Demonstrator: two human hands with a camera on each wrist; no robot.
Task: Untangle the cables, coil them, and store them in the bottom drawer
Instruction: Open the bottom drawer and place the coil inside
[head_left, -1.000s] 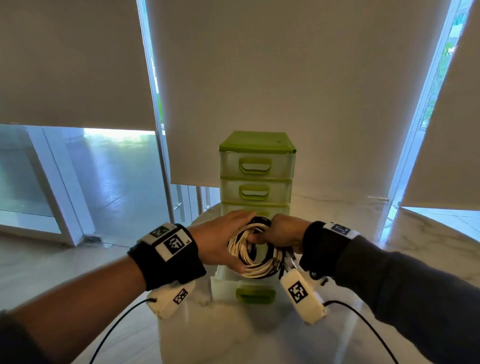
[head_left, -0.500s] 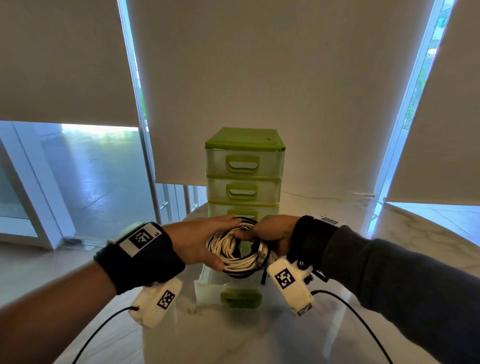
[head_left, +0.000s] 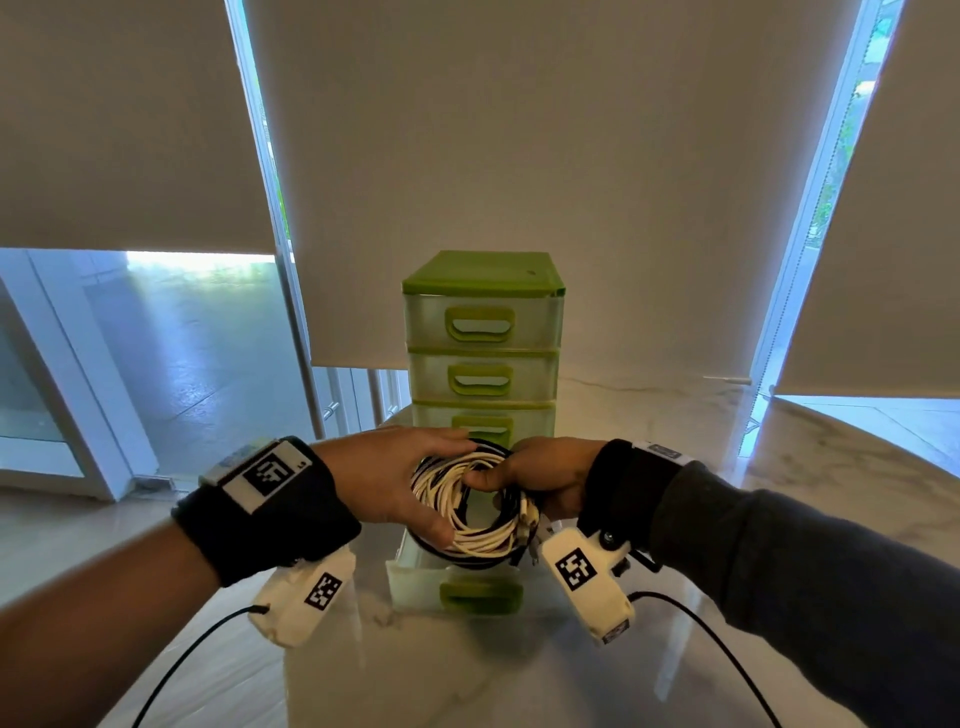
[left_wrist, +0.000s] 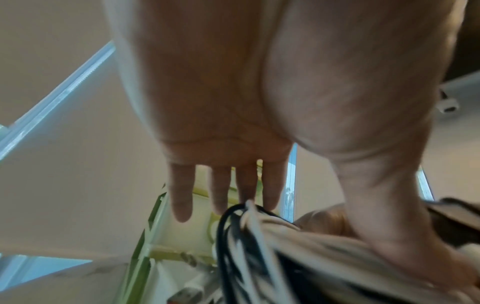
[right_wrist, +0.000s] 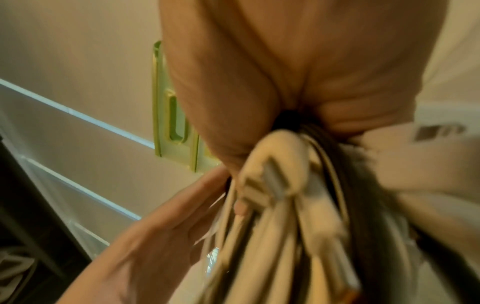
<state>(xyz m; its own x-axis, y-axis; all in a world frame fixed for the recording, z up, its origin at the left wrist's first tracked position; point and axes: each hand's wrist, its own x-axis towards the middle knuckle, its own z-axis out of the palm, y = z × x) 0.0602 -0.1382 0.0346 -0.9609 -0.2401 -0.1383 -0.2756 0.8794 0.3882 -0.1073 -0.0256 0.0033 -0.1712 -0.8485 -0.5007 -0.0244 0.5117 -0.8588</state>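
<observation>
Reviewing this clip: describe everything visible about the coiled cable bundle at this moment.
The cable bundle is a round coil of many loops, mostly off-white cables with black ones among them, looking like plastic-sheathed cord. A few connector ends hang at its lower right. It is held upright in the air, above the pulled-out bottom drawer. The left hand cups its left side between thumb and fingers; the right hand grips its right side, thumb through the loop.
</observation>
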